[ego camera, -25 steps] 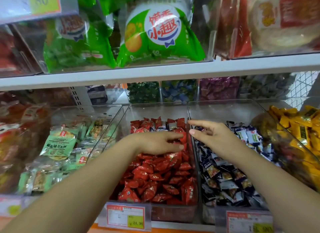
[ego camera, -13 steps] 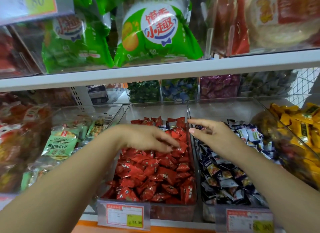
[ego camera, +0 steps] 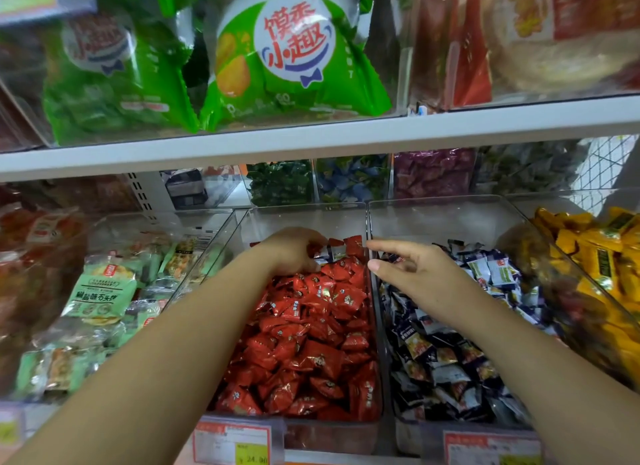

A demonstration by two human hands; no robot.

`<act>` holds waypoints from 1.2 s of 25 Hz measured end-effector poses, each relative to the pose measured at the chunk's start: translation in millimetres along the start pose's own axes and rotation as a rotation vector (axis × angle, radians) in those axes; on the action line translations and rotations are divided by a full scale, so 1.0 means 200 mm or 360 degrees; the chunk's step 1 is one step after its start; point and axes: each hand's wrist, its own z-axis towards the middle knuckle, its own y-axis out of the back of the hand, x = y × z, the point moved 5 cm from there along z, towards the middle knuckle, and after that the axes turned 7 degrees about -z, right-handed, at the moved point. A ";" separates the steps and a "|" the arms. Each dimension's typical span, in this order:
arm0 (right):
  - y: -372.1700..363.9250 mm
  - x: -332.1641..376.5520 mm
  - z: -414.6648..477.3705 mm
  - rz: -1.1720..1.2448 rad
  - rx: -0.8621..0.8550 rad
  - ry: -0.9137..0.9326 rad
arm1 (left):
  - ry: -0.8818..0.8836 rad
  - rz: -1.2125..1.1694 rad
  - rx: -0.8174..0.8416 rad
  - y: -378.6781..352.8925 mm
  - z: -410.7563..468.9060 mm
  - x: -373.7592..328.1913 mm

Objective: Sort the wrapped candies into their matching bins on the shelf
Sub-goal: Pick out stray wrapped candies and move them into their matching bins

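Note:
A clear bin [ego camera: 304, 211] in the middle holds a heap of red wrapped candies [ego camera: 311, 343]. At its back lies a stray blue-and-white candy [ego camera: 334, 252] among the red ones. My left hand [ego camera: 289, 253] reaches to the back of this bin, and its curled fingers and thumb pinch the left end of that stray candy. The neighbouring bin on the right is full of blue-and-white candies [ego camera: 450, 360]. My right hand [ego camera: 415, 274] hovers over the divider between the two bins, thumb and forefinger spread, holding nothing.
A bin of yellow candies [ego camera: 595, 256] stands at the far right, and green snack packs [ego camera: 100, 291] fill the bin on the left. The white upper shelf [ego camera: 311, 142] hangs close above. Price tags [ego camera: 232, 444] line the front edge. Small bins stand behind.
My left hand has moved from the middle of the red bin toward its back and curled its fingers at the stray candy. The right hand has stayed over the divider.

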 end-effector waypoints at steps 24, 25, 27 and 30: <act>0.00 -0.08 0.02 0.0032 -0.0026 0.0098 | -0.0264 -0.0164 0.0005 -0.03 -0.13 -0.10; 0.00 -0.08 0.01 0.0049 -0.0037 0.0092 | -0.0240 -0.0184 0.0041 -0.04 -0.12 -0.10; 0.00 -0.08 0.01 0.0052 -0.0034 0.0091 | -0.0185 -0.0207 0.0046 -0.06 -0.09 -0.10; 0.01 -0.05 0.00 0.0037 -0.0010 0.0122 | -0.0184 -0.0145 -0.0070 -0.08 -0.08 -0.08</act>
